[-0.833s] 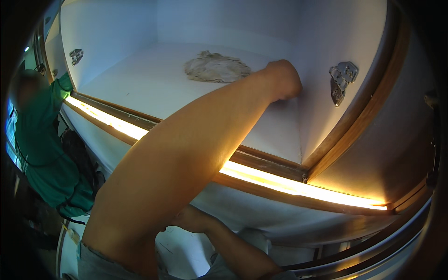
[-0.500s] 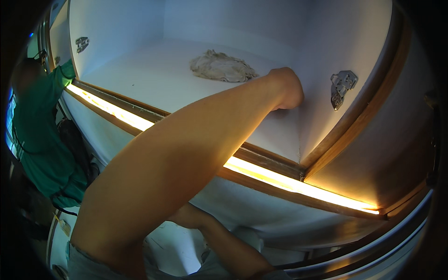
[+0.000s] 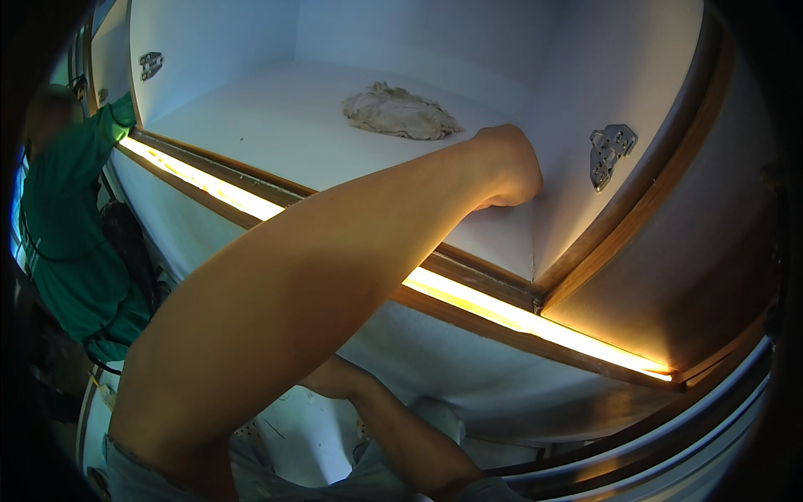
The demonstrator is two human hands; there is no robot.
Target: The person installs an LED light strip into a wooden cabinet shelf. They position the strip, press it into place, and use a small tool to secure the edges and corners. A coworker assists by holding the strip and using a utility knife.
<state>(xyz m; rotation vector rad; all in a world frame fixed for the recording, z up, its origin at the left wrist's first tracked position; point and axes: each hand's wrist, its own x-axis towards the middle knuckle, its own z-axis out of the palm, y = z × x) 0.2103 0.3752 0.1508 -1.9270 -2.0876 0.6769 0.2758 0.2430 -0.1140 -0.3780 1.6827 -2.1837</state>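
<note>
My fist (image 3: 506,163) is curled shut and presses the white cabinet floor (image 3: 276,125) near the crumpled rag (image 3: 400,113); whether it holds anything I cannot tell.

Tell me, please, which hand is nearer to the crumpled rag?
Left. The left hand is in the cabinet corner just right of the rag; the right forearm is far below, its hand unseen.

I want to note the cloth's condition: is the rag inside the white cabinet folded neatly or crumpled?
Crumpled. The beige rag lies in a loose, wrinkled heap on the white cabinet floor, with no straight folded edges, beyond the hand.
</note>
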